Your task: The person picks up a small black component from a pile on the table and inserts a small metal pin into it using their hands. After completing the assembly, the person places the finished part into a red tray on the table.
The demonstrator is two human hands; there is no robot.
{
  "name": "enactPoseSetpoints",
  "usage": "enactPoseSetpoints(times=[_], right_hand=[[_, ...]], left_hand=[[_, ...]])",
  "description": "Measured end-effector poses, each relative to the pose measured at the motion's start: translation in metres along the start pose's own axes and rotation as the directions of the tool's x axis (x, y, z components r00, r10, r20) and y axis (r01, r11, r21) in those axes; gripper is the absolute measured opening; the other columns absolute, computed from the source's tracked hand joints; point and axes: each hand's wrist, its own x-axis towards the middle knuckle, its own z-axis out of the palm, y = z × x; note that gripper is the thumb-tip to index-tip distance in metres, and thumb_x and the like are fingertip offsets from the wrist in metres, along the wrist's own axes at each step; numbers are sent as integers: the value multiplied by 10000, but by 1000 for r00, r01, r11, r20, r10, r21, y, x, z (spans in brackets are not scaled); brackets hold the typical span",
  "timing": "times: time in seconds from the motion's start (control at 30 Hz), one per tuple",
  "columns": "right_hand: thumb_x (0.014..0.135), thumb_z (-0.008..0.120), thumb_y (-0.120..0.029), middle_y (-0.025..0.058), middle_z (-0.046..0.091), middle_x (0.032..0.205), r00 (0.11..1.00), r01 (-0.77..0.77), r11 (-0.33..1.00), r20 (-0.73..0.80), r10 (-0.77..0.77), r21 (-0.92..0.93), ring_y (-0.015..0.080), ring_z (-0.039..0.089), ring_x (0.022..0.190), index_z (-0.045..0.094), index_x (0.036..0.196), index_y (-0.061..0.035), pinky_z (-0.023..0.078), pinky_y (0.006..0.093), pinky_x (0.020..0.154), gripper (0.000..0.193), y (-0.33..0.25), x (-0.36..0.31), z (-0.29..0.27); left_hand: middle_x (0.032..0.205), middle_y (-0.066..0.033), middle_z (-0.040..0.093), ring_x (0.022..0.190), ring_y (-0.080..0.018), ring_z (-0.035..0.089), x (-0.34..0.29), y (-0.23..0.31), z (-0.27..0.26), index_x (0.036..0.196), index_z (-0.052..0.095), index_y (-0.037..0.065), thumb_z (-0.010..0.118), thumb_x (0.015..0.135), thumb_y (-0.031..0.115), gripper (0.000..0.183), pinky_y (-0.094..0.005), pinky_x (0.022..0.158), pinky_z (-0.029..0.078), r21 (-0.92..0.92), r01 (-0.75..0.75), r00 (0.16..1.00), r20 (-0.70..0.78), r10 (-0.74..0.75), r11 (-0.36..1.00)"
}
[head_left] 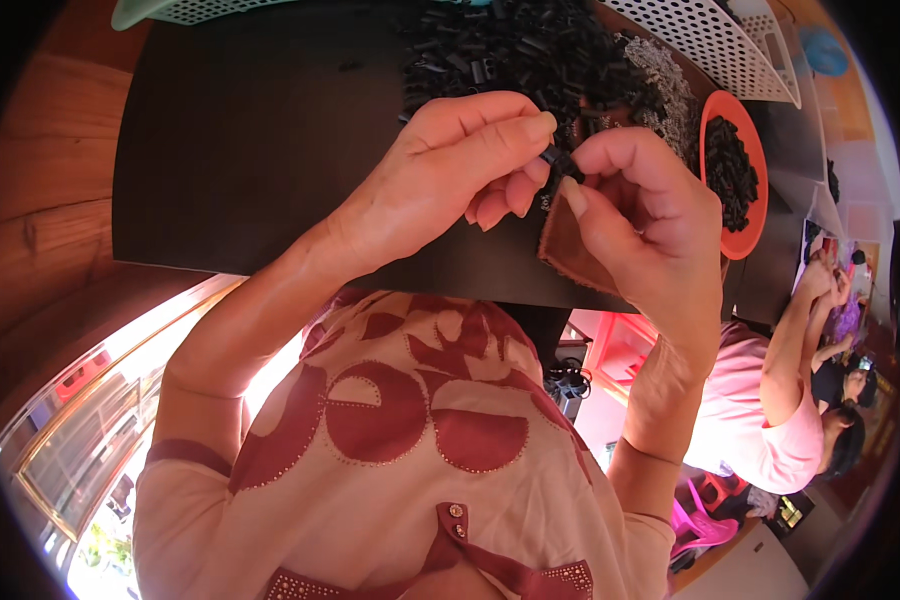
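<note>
Both hands meet over the dark table (pixel 230 160), fingertips nearly touching. A small black plastic piece (pixel 562 162) sits between them. My left hand (pixel 470 155) pinches one end of it with thumb and forefinger, the other fingers curled. My right hand (pixel 645 205) grips the other end between thumb and forefinger. The piece's exact kind is too small to make out, as the fingers cover much of it. Under my right hand lies a brown cloth (pixel 573 250), partly hidden. Behind the hands spreads a heap of small black tubular pieces (pixel 510 60).
Right of the heap is a pile of small silvery metal parts (pixel 665 85). An orange bowl (pixel 755 225) holds black pieces. A white perforated basket (pixel 715 45) stands at the back right, a green one (pixel 195 10) at the back left. Other people (pixel 770 400) sit at the right.
</note>
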Motion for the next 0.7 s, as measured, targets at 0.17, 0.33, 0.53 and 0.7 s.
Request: enactPoseSetpoints(times=[0.17,0.33,0.53,0.7], right_hand=[[874,606,53,-18,548,699,998,-59,996,-25,61,71,15,526,590,557,958,-5,415,194,506,113,-7,-4,-1],[875,627,37,4,566,692,998,-68,996,-1,68,58,35,565,607,557,959,4,443,200,527,115,-2,-9,-6],[862,634,45,-55,563,747,994,-75,986,70,87,-150,-7,480,659,584,919,8,406,169,577,84,-11,-10,-16],[861,654,18,-63,536,718,983,-109,984,133,127,-139,-12,455,640,578,891,2,381,167,552,83,-9,-6,-20]], left_hand=[[739,-60,600,600,-95,511,2,-6,3,993,598,21,486,1017,277,281,-222,531,391,-40,11,1000,22,-10,999],[747,-68,606,607,-103,514,4,-10,6,1019,590,17,484,1021,284,287,-227,546,402,-35,11,999,40,-10,999],[757,-65,613,626,-97,522,5,-16,5,1046,593,17,483,1028,315,319,-227,569,416,-2,-32,995,89,32,999],[764,-46,609,648,-90,526,6,-17,3,1046,604,11,479,1032,306,320,-227,595,421,108,-108,984,155,91,988]])
